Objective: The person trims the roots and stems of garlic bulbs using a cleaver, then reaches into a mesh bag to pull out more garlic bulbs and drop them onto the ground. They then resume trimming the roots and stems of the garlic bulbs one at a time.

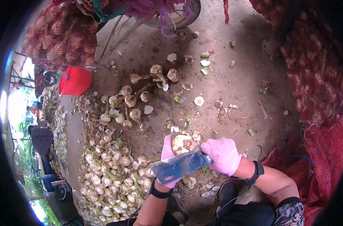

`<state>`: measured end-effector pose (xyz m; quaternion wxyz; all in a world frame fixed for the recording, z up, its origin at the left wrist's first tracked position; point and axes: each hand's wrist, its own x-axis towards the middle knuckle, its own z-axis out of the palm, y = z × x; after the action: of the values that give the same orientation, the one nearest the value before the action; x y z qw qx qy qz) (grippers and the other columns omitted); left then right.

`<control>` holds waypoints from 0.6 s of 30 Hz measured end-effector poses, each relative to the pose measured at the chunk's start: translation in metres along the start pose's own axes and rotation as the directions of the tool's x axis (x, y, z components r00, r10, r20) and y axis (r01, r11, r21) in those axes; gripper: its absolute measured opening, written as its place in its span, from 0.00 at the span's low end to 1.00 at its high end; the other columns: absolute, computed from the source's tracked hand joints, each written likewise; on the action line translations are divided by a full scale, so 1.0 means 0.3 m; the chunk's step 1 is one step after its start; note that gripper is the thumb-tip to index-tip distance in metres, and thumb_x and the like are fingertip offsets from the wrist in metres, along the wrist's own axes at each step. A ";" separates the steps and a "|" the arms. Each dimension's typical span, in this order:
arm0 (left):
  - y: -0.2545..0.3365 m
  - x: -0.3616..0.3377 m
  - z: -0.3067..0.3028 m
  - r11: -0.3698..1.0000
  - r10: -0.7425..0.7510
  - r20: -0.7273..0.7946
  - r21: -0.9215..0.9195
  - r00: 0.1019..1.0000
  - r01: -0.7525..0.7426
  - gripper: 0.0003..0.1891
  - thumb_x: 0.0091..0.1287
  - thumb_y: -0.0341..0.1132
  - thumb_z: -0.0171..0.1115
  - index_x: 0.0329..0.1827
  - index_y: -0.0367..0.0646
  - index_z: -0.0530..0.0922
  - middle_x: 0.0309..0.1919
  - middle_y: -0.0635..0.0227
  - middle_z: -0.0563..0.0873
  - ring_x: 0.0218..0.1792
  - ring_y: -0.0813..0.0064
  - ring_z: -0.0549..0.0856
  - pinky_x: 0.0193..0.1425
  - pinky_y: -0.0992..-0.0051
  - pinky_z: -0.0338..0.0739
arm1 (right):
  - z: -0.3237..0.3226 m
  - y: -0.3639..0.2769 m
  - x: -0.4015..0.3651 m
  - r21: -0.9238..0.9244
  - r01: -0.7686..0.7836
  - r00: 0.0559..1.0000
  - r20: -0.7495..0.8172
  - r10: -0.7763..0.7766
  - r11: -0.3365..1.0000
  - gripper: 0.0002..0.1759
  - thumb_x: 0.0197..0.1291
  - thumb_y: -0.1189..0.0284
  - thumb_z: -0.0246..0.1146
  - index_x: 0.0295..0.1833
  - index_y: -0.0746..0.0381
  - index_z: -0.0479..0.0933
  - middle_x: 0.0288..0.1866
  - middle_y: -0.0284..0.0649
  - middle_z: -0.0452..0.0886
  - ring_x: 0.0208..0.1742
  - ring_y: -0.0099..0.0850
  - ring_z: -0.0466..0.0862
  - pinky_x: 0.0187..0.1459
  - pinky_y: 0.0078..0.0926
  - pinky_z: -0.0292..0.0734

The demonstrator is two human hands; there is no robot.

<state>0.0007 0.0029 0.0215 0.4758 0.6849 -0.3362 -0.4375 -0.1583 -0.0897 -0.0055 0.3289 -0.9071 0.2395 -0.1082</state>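
Note:
In the head view my left hand (168, 150), in a pink glove, is wrapped round a garlic bulb (182, 143), which has brown, dirty patches on its pale skin. My right hand (223, 155), gloved in pink too, grips a cleaver (181, 165) with a wide bluish blade. The blade lies across the near side of the bulb and covers part of my left hand. A large heap of garlic bulbs (107, 180) lies to the left of my left hand. Beyond it, several bulbs with stems (132, 101) are scattered on the floor.
A red bucket (76, 81) stands at the back left. Filled red mesh sacks (310, 71) rise on the right, with another sack (62, 39) at the upper left. Red netting (325, 158) lies at the lower right. Cut stems and peelings (205, 63) litter the concrete floor (231, 98).

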 end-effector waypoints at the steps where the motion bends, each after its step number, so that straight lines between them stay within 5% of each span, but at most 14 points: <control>1: -0.007 -0.006 0.002 1.000 -0.003 0.000 0.000 1.000 0.003 0.32 0.53 0.29 0.72 0.59 0.39 0.65 0.48 0.65 0.78 0.48 0.77 0.79 0.54 0.76 0.75 | 0.011 0.012 -0.001 0.001 0.019 0.999 -0.029 -0.019 1.000 0.16 0.38 0.71 0.65 0.36 0.57 0.71 0.28 0.41 0.74 0.30 0.45 0.79 0.29 0.43 0.73; 3: -0.030 -0.012 0.005 0.983 0.036 0.006 0.180 0.999 -0.037 0.32 0.51 0.29 0.73 0.58 0.39 0.65 0.47 0.64 0.78 0.48 0.76 0.79 0.54 0.75 0.75 | 0.048 0.060 0.004 -0.014 -0.015 0.999 -0.036 0.015 1.000 0.13 0.41 0.71 0.64 0.36 0.56 0.72 0.29 0.42 0.76 0.30 0.45 0.80 0.30 0.43 0.74; 4: -0.037 -0.012 -0.011 0.939 0.217 0.066 0.257 0.974 -0.227 0.34 0.48 0.29 0.75 0.57 0.39 0.66 0.46 0.64 0.79 0.49 0.75 0.79 0.53 0.73 0.76 | 0.066 0.086 0.002 -0.026 -0.054 0.998 -0.043 0.053 0.998 0.10 0.44 0.71 0.63 0.36 0.55 0.73 0.29 0.43 0.77 0.31 0.46 0.82 0.32 0.44 0.76; 5: -0.094 -0.027 -0.010 0.982 -0.050 0.062 0.187 0.997 0.038 0.37 0.43 0.29 0.76 0.57 0.40 0.66 0.46 0.64 0.79 0.51 0.74 0.80 0.54 0.72 0.76 | 0.064 0.122 0.014 -0.063 -0.323 0.946 -0.035 0.322 0.944 0.07 0.46 0.73 0.61 0.34 0.56 0.75 0.29 0.44 0.79 0.33 0.46 0.82 0.33 0.44 0.77; 7: 0.034 -0.095 0.000 0.993 0.041 0.073 0.106 0.996 -0.049 0.36 0.43 0.30 0.76 0.56 0.39 0.66 0.47 0.62 0.80 0.50 0.74 0.80 0.55 0.72 0.77 | 0.042 0.278 -0.002 -0.065 -0.553 0.832 -0.096 0.547 0.830 0.08 0.46 0.73 0.60 0.36 0.57 0.76 0.31 0.46 0.81 0.36 0.46 0.83 0.36 0.43 0.78; 9: -0.013 -0.067 -0.047 0.977 0.054 0.019 0.206 0.998 -0.057 0.36 0.43 0.32 0.77 0.56 0.38 0.66 0.47 0.61 0.81 0.48 0.74 0.81 0.56 0.73 0.77 | 0.045 0.217 -0.022 -0.064 -0.535 0.844 -0.086 0.529 0.843 0.10 0.46 0.73 0.59 0.38 0.56 0.77 0.32 0.46 0.81 0.37 0.47 0.83 0.38 0.42 0.78; 10: -0.060 -0.024 -0.083 0.970 -0.033 -0.021 0.239 0.999 0.037 0.37 0.43 0.32 0.77 0.56 0.37 0.66 0.46 0.60 0.81 0.48 0.74 0.81 0.55 0.73 0.77 | 0.067 0.208 -0.034 -0.022 -0.424 0.893 -0.178 0.414 0.905 0.09 0.47 0.73 0.60 0.38 0.56 0.76 0.32 0.46 0.81 0.37 0.48 0.82 0.39 0.44 0.77; 12: -0.091 0.026 -0.174 0.927 -0.167 -0.098 0.322 0.981 0.190 0.40 0.43 0.34 0.79 0.58 0.36 0.66 0.46 0.59 0.81 0.48 0.71 0.82 0.55 0.74 0.77 | 0.081 0.202 -0.022 0.014 -0.463 0.875 -0.150 0.459 0.886 0.09 0.47 0.73 0.60 0.38 0.56 0.77 0.32 0.47 0.81 0.37 0.49 0.82 0.39 0.44 0.77; 13: -0.146 0.046 -0.269 0.826 -0.176 -0.068 0.532 0.982 0.184 0.40 0.43 0.35 0.78 0.59 0.35 0.65 0.47 0.58 0.82 0.49 0.70 0.82 0.55 0.75 0.77 | 0.076 0.209 -0.007 0.027 -0.499 0.857 -0.132 0.498 0.866 0.10 0.47 0.72 0.60 0.38 0.56 0.77 0.32 0.47 0.81 0.37 0.49 0.82 0.38 0.45 0.76; 15: -0.123 0.076 -0.457 0.701 -0.455 0.112 0.656 0.883 0.278 0.42 0.43 0.35 0.77 0.62 0.36 0.64 0.47 0.57 0.82 0.49 0.69 0.82 0.55 0.72 0.78 | 0.075 0.226 -0.005 0.027 -0.500 0.860 -0.105 0.499 0.866 0.09 0.48 0.71 0.61 0.38 0.56 0.77 0.31 0.49 0.81 0.36 0.50 0.82 0.37 0.46 0.75; 17: -0.163 0.060 -0.670 0.389 -0.650 0.265 0.921 0.712 0.012 0.38 0.45 0.41 0.75 0.59 0.38 0.70 0.45 0.56 0.83 0.48 0.61 0.82 0.57 0.66 0.77 | 0.085 0.229 -0.007 0.055 -0.515 0.854 -0.054 0.518 0.855 0.08 0.50 0.69 0.61 0.38 0.56 0.76 0.29 0.50 0.80 0.35 0.51 0.81 0.36 0.47 0.75; 18: -0.107 0.075 -0.690 0.295 -0.745 0.233 0.956 0.625 -0.006 0.36 0.46 0.43 0.74 0.58 0.38 0.71 0.47 0.54 0.82 0.49 0.60 0.81 0.59 0.65 0.76 | 0.089 0.223 -0.003 0.072 -0.510 0.857 -0.039 0.514 0.857 0.08 0.50 0.68 0.61 0.37 0.56 0.76 0.28 0.50 0.80 0.34 0.52 0.81 0.36 0.47 0.75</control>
<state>0.2011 0.0676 0.0189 -0.2520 0.6840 -0.4699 -0.4978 -0.1740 -0.1195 -0.0693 0.3653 -0.7973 0.4780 -0.0495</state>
